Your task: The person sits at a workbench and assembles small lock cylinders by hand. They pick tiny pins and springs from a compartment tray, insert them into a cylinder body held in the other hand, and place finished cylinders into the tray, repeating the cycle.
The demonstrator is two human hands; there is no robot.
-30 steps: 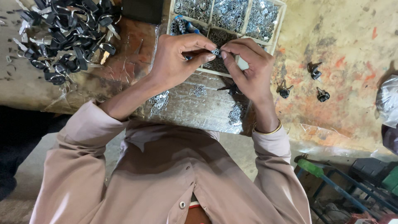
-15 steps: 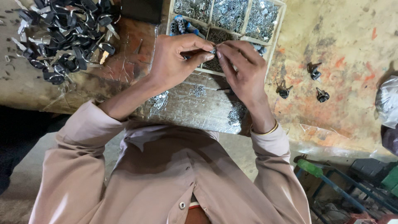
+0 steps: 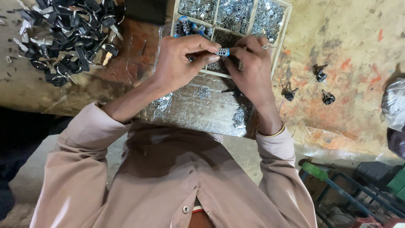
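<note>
My left hand (image 3: 179, 63) pinches a small silver cylinder with a blue end (image 3: 222, 52) between thumb and forefinger. My right hand (image 3: 249, 67) meets it from the right, its fingertips bent down onto the same part. Both hands hover over the near edge of a wooden compartment tray (image 3: 278, 38) filled with small shiny metal pieces. Several more blue-tipped cylinders (image 3: 187, 26) lie in the tray's left compartment.
A pile of black-headed keys (image 3: 67, 38) covers the bench at the left. Three assembled black lock pieces (image 3: 322, 86) lie on the stained bench to the right. Loose metal bits sit on a foil-covered sheet (image 3: 198, 109) below the tray. Blue metal frame at lower right.
My right hand has slid left and turned over the cylinder, its fingers closing onto the part; the left hand has kept its hold in place.
</note>
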